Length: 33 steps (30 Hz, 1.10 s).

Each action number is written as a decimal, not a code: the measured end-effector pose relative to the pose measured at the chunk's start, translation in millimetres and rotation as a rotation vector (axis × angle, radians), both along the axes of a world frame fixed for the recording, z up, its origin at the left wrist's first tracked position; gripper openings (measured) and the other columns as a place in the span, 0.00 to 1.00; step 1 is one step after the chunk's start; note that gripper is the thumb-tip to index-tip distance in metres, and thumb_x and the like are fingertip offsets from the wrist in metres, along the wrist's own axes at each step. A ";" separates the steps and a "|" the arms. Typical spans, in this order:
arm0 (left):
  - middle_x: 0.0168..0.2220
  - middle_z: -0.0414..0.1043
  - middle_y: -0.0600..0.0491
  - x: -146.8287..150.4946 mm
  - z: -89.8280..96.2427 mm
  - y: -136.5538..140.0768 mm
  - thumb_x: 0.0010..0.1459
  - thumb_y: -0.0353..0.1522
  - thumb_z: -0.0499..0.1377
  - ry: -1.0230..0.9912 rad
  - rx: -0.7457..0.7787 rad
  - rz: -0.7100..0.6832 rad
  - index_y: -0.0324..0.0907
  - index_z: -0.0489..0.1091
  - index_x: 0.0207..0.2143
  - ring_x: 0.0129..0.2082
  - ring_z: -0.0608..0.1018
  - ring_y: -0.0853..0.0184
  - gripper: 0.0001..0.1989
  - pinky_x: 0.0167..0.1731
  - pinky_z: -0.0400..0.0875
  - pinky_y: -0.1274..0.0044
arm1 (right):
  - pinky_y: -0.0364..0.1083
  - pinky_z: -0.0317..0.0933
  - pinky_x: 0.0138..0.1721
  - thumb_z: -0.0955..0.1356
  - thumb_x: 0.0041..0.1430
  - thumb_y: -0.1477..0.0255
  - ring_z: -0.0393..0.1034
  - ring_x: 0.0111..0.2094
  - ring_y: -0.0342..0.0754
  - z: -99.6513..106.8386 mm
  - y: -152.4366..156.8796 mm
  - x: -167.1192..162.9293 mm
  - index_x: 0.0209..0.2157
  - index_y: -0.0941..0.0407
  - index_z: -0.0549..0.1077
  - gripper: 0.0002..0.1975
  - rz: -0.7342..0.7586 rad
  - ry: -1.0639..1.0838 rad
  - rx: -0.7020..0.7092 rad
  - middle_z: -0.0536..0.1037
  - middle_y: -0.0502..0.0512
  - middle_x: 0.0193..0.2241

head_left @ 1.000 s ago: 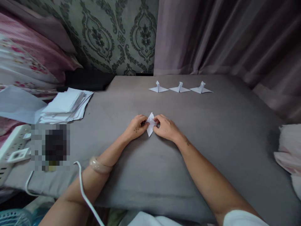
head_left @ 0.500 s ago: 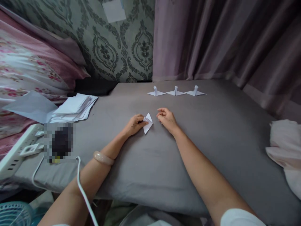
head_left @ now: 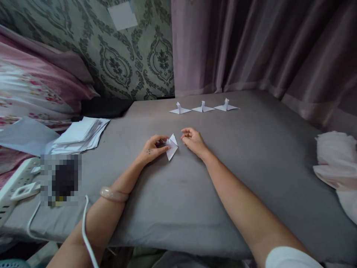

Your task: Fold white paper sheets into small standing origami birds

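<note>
A small piece of folded white paper, pointed at its ends, is pinched at its left side between the thumb and fingers of my left hand. It is held low over the grey cloth surface. Just right of the paper, apart from it, is my right hand; its fingers are loosely bent and slightly apart, with nothing visible in them. Farther back, three folded white paper birds stand in a row: the left bird, the middle bird and the right bird.
A stack of white paper sheets lies at the left, near a black folded item. Closer are a power strip, a pixelated dark object and a white cable crossing my left forearm. Pale crumpled cloth is at the right.
The view has shifted and tilted slightly. My left hand has eased a little leftward on the paper, its grip looking looser and showing more of the paper. My right hand keeps about the same pose.
</note>
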<state>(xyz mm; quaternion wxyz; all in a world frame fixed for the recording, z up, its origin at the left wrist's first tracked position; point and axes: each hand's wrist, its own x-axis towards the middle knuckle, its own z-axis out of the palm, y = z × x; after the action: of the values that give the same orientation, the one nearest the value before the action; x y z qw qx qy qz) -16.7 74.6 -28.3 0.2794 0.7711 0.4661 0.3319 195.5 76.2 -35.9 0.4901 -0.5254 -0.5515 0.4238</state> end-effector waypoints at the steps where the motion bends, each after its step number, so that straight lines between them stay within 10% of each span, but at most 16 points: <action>1: 0.37 0.73 0.51 1.0 0.7 -0.7 0.51 0.39 0.66 -0.002 0.001 -0.003 0.44 0.74 0.44 0.35 0.72 0.68 0.18 0.38 0.67 0.76 | 0.43 0.63 0.30 0.63 0.44 0.75 0.67 0.25 0.41 -0.5 0.4 -0.2 0.38 0.56 0.69 0.16 0.002 -0.003 0.003 0.74 0.49 0.28; 14: 0.23 0.68 0.56 19.2 -4.1 -2.5 0.52 0.40 0.62 -0.131 -0.141 0.023 0.39 0.74 0.32 0.23 0.67 0.72 0.12 0.22 0.59 0.81 | 0.45 0.63 0.35 0.64 0.44 0.72 0.68 0.28 0.43 4.4 -5.9 -4.9 0.26 0.55 0.71 0.06 0.044 -0.048 0.088 0.74 0.49 0.25; 33: 0.30 0.75 0.52 18.6 -2.1 -3.6 0.58 0.40 0.59 -0.141 -0.089 -0.049 0.39 0.75 0.35 0.30 0.73 0.69 0.14 0.32 0.66 0.79 | 0.45 0.63 0.34 0.65 0.46 0.73 0.71 0.32 0.45 12.5 -15.4 -17.6 0.29 0.55 0.73 0.07 0.102 -0.127 0.162 0.77 0.51 0.28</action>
<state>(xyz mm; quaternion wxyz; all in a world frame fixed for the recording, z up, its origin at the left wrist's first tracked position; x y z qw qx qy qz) 1.9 70.9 -30.4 0.3535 0.7439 0.4403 0.3576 177.9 60.7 -23.4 0.4730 -0.4809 -0.6399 0.3681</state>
